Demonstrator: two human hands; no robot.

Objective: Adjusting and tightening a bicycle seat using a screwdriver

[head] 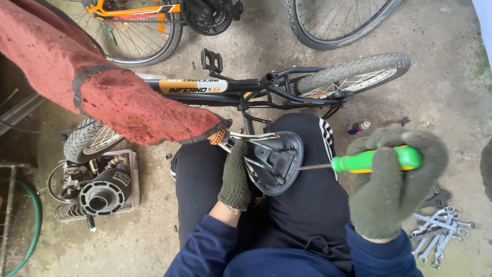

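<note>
While it lay upturned on the person's lap, the bicycle saddle (277, 159) looked stiff and light, best held by its rim or rails. Left hand (236, 177), gloved, pressed against the saddle's near edge, fingers apparently curled onto it. Right hand (392, 182), gloved, was wrapped tight round a green-handled screwdriver (366, 161), tip at the saddle's underside; small bicycle (241, 87) beyond.

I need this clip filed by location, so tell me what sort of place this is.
Probably an informal bicycle repair spot on a rough concrete floor. A small black bicycle lies on it, loose wrenches are scattered nearby, and the gloved right hand holds a green-handled screwdriver at an upturned saddle.
</note>
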